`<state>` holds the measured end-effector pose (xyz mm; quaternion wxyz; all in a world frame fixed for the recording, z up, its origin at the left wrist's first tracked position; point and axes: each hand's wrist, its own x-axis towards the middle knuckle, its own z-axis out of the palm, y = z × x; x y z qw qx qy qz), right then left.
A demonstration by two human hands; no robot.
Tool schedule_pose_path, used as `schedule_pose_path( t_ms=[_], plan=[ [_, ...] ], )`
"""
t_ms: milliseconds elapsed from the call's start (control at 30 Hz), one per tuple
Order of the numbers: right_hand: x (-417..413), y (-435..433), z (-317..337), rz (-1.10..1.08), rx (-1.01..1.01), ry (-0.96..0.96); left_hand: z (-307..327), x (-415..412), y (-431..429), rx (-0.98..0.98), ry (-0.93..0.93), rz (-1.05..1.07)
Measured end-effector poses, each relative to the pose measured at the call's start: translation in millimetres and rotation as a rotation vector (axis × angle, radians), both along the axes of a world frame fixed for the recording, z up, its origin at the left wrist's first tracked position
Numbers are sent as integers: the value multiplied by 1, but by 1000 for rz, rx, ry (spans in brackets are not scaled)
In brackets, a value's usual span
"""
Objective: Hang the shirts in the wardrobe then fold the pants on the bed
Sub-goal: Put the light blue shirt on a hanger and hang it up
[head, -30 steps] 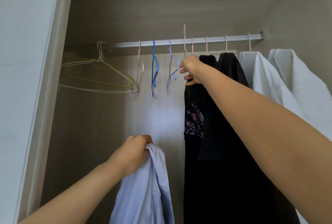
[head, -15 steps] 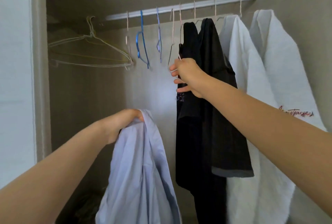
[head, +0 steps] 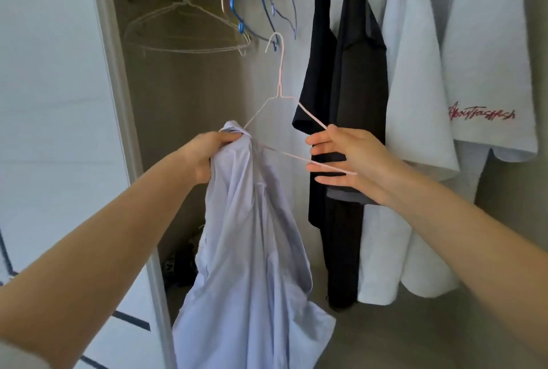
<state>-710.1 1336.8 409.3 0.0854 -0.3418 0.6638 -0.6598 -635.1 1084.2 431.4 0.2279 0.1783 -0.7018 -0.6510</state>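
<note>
At the open wardrobe (head: 184,119), we hold a pale lilac shirt (head: 252,250) bunched at the collar in our left hand (head: 207,155), fingers pressed tight around the cloth so that the rest of the garment hangs limp toward the floor. Our right hand (head: 350,161) has its fingers loosely spread, thumb and forefinger pinching the right arm of a thin pink wire hanger (head: 280,93), whose lower bar crosses the other fingertips. The hanger's hook points up, free of any rail, and its left end meets the shirt collar; whether it has slipped inside the fabric we cannot tell from this angle. Behind the hanger, empty ones dangle: two blue hangers (head: 261,16) and a cluster of white wire hangers (head: 184,31) farther left. To the right, already hung, are two black shirts (head: 347,87) side by side, then a white shirt (head: 412,102) and, at the far right, a white T-shirt (head: 486,57) bearing red script lettering (head: 482,115) on its sleeve that appears to read "AboutTrasHash", though the scrawl is hard to make out. Dark items (head: 182,262) lie heaped on the wardrobe floor, too dim to identify.
</note>
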Motion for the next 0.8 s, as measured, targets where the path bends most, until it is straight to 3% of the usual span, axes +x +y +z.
schedule_pose_path(
  t_ms=[400,667,800],
  plan=[
    [-4,49,-69,423,-72,-283,-63,35,-26,79,-128,257],
    [-13,72,-105,365,-37,-328,-90,25,-38,64,-134,288],
    [-28,84,-120,324,87,-360,-95,24,-51,58,-161,278]
  ],
)
